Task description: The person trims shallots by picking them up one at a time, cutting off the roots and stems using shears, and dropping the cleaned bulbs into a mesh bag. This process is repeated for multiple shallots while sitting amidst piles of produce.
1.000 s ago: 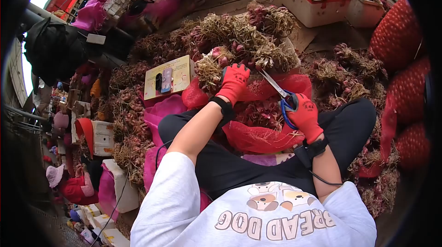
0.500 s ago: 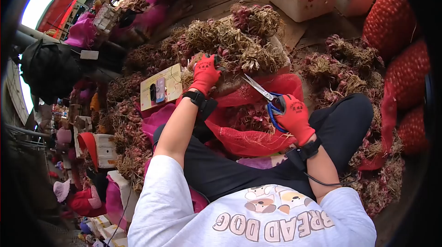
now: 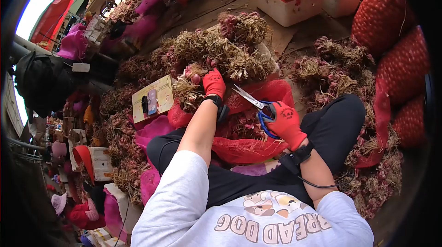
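Observation:
My left hand [image 3: 214, 84], in a red glove with dark fingertips, is closed at the side of a bunch of shallots [image 3: 188, 91] with dry, straw-coloured stalks. Its fingers are partly hidden against the bulbs. Beyond it lies a heaped row of more shallot bunches [image 3: 207, 42]. A pair of scissors [image 3: 248, 96] with blue-wrapped handles is in my right hand [image 3: 284, 125], gloved alike; the blades are slightly parted and point toward the heap. Below both hands, an opened red mesh bag [image 3: 248, 149] lies between my legs with loose shallots inside.
A yellow card box [image 3: 162, 87] with a phone [image 3: 152, 101] on it lies at left. Full red mesh sacks [image 3: 383, 14] stand at right, beside more shallot bunches [image 3: 338, 74]. White foam boxes [image 3: 287, 10] sit at the back. A cable runs from my right wrist strap [image 3: 297, 155].
My left hand has drawn back toward me and turned, showing the bunch on its left. My right hand keeps the scissors in nearly the same pose. The whole view has shifted slightly.

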Available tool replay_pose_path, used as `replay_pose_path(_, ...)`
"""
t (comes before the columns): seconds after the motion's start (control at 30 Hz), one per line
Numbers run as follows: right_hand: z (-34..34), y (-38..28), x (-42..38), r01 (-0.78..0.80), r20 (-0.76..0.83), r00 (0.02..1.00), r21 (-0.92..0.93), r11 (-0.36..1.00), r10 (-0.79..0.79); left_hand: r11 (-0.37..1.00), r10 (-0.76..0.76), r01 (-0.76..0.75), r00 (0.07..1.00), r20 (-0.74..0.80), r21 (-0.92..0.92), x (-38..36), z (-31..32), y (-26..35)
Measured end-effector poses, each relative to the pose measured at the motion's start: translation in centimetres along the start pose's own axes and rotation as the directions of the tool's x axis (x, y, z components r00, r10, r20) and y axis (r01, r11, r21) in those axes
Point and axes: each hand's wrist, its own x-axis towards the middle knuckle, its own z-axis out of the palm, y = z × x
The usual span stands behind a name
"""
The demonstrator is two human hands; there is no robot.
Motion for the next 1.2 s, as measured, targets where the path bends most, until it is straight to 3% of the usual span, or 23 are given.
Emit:
replay_pose_path(0.03,0.0,0.0,-0.1,0.005,-0.007,1.000,-0.010,1.000,-0.005,1.000,-0.023,0.022,0.997,-0.067,-0.013,-0.6,0.1,0.0)
replay_pose_path(0.07,0.0,0.1,0.0,-0.007,-0.003,1.000,0.022,1.000,0.007,0.999,-0.031,0.030,0.999,-0.020,-0.011,-0.9,0.3,0.0)
replay_pose_path(0.17,0.2,0.1,0.1,-0.070,-0.044,0.997,0.021,0.997,0.071,0.917,-0.017,0.018,1.000,0.008,-0.398,-1.2,-3.5,-0.6)
replay_pose_path(0.2,0.3,0.1,0.3,-0.063,-0.091,0.993,0.082,0.995,0.070,0.859,-0.029,0.076,0.995,0.100,-0.506,-0.7,-4.2,-1.1)
replay_pose_path(0.27,0.5,0.4,0.5,-0.037,-0.183,0.980,0.200,0.979,0.075,0.501,0.051,0.096,0.989,0.140,-0.860,-1.5,-5.6,-2.8)
replay_pose_path(0.3,0.6,0.6,0.6,-0.081,-0.083,0.988,0.442,0.894,0.130,0.266,0.095,0.110,0.986,0.140,-0.958,-2.0,-6.8,-3.3)
replay_pose_path(0.33,0.6,0.7,0.6,-0.140,0.030,0.987,0.648,0.748,0.159,0.080,0.175,0.024,0.984,0.038,-0.997,-3.1,-8.1,-3.4)
replay_pose_path(0.4,0.0,-0.3,0.9,-0.290,0.256,0.956,0.906,0.307,0.146,0.246,0.206,-0.156,0.973,-0.106,-0.956,-6.6,-12.7,-3.0)
replay_pose_path(0.43,-0.4,-1.0,0.9,-0.313,0.302,0.949,0.934,0.174,0.087,0.322,0.232,-0.242,0.957,-0.172,-0.915,-8.6,-14.8,-2.6)
replay_pose_path(0.5,-0.7,-2.0,0.8,-0.371,0.369,0.929,0.924,-0.098,-0.035,0.634,0.291,-0.420,0.908,-0.303,-0.649,-12.3,-17.2,-1.3)
replay_pose_path(0.53,-0.3,-2.3,0.7,-0.361,0.354,0.933,0.924,-0.130,-0.069,0.657,0.306,-0.352,0.933,-0.191,-0.667,-13.9,-17.4,-0.6)
replay_pose_path(0.57,0.1,-2.9,0.7,-0.376,0.372,0.927,0.919,-0.114,-0.055,0.543,0.329,-0.380,0.917,-0.227,-0.749,-15.1,-15.8,0.0)
replay_pose_path(0.63,0.8,-3.6,0.3,-0.415,0.415,0.909,0.906,-0.085,-0.018,0.549,0.386,-0.396,0.901,-0.197,-0.736,-17.2,-15.5,1.3)
replay_pose_path(0.67,1.1,-3.3,-0.3,-0.431,0.432,0.902,0.896,-0.102,-0.015,0.532,0.351,-0.349,0.920,-0.174,-0.772,-18.1,-15.3,1.6)
replay_pose_path(0.77,2.2,-1.7,-0.6,-0.478,0.462,0.878,0.858,-0.188,-0.123,0.278,0.244,-0.094,0.969,-0.024,-0.956,-19.3,-14.2,1.6)
replay_pose_path(0.8,2.5,-1.8,-0.5,-0.449,0.444,0.893,0.875,-0.181,-0.072,0.069,0.219,0.061,0.973,0.075,-0.996,-19.7,-13.9,1.8)
replay_pose_path(0.9,2.1,-2.2,-0.3,-0.450,0.449,0.892,0.882,-0.140,-0.043,-0.344,0.237,0.305,0.943,0.232,-0.888,-20.4,-12.6,2.1)
replay_pose_path(1.0,3.0,-1.4,-0.1,-0.437,0.436,0.899,0.900,-0.011,-0.051,-0.394,0.263,0.332,0.934,0.242,-0.857,-20.2,-12.8,1.9)
replay_pose_path(1.1,3.6,-1.2,0.0,-0.396,0.392,0.915,0.918,-0.029,-0.098,-0.302,0.249,0.314,0.938,0.243,-0.900,-20.2,-12.2,1.9)
replay_pose_path(1.2,3.1,-1.5,0.3,-0.387,0.389,0.918,0.921,0.039,-0.083,-0.368,0.209,0.225,0.965,0.156,-0.902,-20.5,-11.2,2.1)
